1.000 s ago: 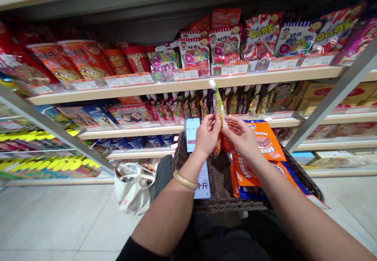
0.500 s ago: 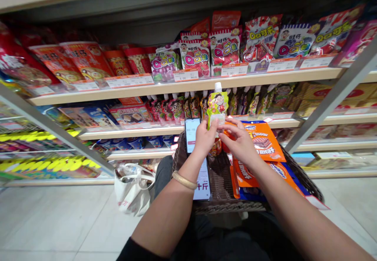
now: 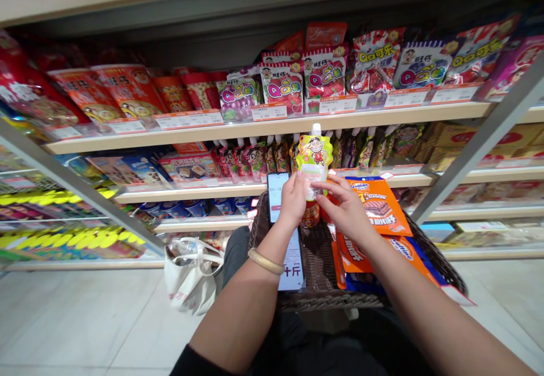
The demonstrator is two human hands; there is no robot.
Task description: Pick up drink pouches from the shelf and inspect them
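Left-hand grip (image 3: 294,200) closed on the lower left side of a yellow-green spouted pouch (image 3: 315,150), held upright, white cap uppermost, printed cartoon figure toward the viewer. Right-hand grip (image 3: 345,201) partly curled, fingertips against the pouch's lower right front; whether it also pinches the pouch cannot be told. A gold-coloured bracelet (image 3: 266,261) encircles the left wrist. The pouch is above a dark wicker basket (image 3: 331,301). Within the basket: at left, a phone (image 3: 277,193) showing a timer, and nearer the viewer a second lit screen (image 3: 290,260), partly behind the left forearm; at right, overlapping orange Ovaltine packets (image 3: 376,206). Beyond, a middle shelf carries a row of capped pouches (image 3: 256,159); the shelf above bears QQ candy bags (image 3: 281,88). Lower left, a white tote bag (image 3: 191,280) rests on the tiled floor (image 3: 114,319).
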